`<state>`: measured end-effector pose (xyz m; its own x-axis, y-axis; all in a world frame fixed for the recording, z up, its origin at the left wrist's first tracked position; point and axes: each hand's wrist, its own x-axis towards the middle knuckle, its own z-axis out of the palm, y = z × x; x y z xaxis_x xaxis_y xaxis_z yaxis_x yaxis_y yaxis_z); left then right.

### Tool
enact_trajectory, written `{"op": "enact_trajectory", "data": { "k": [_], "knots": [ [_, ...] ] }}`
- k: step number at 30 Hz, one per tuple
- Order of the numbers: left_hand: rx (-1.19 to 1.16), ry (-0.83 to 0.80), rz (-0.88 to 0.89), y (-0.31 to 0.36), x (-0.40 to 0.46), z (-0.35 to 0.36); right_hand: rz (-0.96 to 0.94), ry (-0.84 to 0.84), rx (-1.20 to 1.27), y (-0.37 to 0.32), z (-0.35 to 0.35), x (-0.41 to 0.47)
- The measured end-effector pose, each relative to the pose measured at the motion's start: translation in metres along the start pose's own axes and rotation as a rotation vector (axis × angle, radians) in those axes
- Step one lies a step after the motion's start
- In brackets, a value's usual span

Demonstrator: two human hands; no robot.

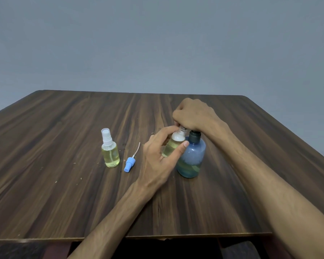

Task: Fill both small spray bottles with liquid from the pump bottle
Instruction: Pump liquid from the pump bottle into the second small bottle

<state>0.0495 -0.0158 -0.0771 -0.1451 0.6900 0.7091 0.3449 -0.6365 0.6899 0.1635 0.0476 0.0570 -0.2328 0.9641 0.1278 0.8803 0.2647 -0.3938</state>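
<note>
A person sat at a dark wooden table (pixel 64 128), seen from above by a camera on the head. The left hand (pixel 158 159) held a small open spray bottle (pixel 173 144), thumb and fingers curled round its body, tilted slightly with its bare neck up under the nozzle of the pump bottle. The bottle held pale yellow liquid nearly to its shoulder, with white foam above.

The right hand (pixel 193 114) was closed over the pump head, pressing down; the fingers hid the nozzle, so any stream could not be seen. The blue pump bottle (pixel 192 157) stood upright on the table, touching the small bottle, with only a little liquid low in its base.

To the left, well apart, the other spray bottle (pixel 110 149) stood capped and full of yellow liquid. Between the two small bottles lay a loose blue spray top (pixel 129 164) with its thin tube.

The second bottle appeared to be in its last pumps. The next move would likely call for setting it down steadily and screwing the blue top back on, tube first.
</note>
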Motion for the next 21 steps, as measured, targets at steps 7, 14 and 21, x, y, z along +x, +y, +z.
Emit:
{"op": "enact_trajectory", "data": {
  "k": [7, 14, 21],
  "knots": [
    [-0.002, 0.007, 0.002, -0.0004, 0.0, 0.0007, 0.011, -0.03, -0.01, -0.0005, 0.0009, 0.0019],
    [0.012, 0.009, 0.009, -0.001, 0.0009, 0.0007, -0.026, 0.04, 0.035, 0.0023, -0.001, 0.0023],
    [0.004, 0.008, 0.002, -0.0007, -0.0008, 0.001, -0.032, 0.111, 0.011, 0.0024, -0.0009, 0.0011]
  ]
}}
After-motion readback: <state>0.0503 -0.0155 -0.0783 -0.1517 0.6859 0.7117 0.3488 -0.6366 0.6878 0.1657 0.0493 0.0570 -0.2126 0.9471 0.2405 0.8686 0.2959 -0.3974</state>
